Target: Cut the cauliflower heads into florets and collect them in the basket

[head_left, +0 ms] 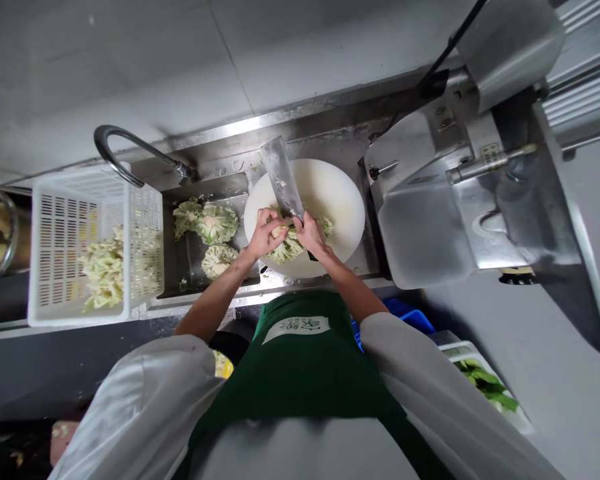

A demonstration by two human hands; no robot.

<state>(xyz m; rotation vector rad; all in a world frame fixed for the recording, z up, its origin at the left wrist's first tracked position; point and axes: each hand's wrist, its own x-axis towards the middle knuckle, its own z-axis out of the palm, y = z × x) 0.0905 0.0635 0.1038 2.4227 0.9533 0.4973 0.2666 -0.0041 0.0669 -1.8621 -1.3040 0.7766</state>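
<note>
My right hand (310,233) is closed round the handle of a cleaver (283,177), whose broad blade points away from me over the round white cutting board (349,193). Close beside it, my left hand (267,233) has its fingers curled on a piece of cauliflower (286,248) at the blade's near end. More cauliflower pieces lie on the board under and around both hands. In the sink (245,183) to the left rest several cauliflower heads (217,223).
A white plastic basket (145,200) with cut cauliflower (105,270) stands left of the sink, under a curved faucet (130,140). A metal slicing machine (425,233) borders the board on the right. Lower right is a crate of green leaves (490,387); far left, a bowl (10,233).
</note>
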